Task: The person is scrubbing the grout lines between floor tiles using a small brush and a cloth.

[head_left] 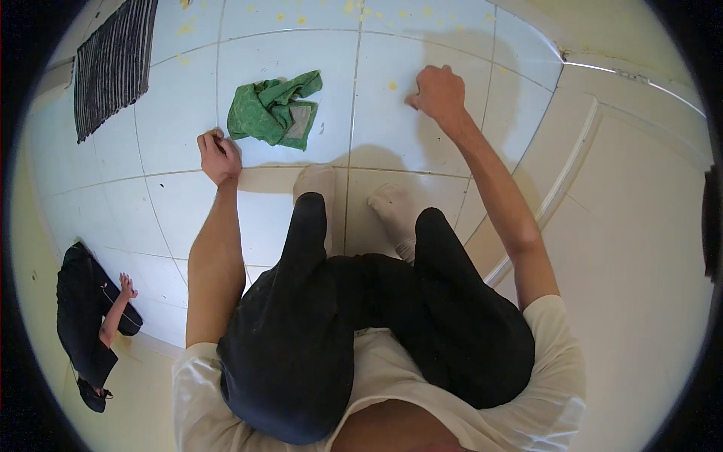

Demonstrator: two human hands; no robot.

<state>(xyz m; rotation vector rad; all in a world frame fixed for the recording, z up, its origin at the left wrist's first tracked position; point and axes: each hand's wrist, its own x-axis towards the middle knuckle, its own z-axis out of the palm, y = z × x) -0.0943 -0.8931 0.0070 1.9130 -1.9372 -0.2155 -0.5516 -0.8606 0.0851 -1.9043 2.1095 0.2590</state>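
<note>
A crumpled green cloth [263,113] with a pale grey patch lies on the white tiled floor [297,215], ahead of my feet. Just left of the cloth, my left hand [218,157] is at the floor with its fingers curled in, and nothing shows in it. Farther out on the right, my right hand [439,92] is closed, its thumb pointing left. Its curled fingers hide their inner side, so I cannot tell if it holds anything small. A yellow bit [392,86] lies beside that thumb.
Yellow crumbs [301,20] are scattered along the far floor. A dark striped mat [113,68] is at the far left. Another person in black clothing [79,309] is at the lower left, one hand showing. A pale panelled door [625,248] stands on the right.
</note>
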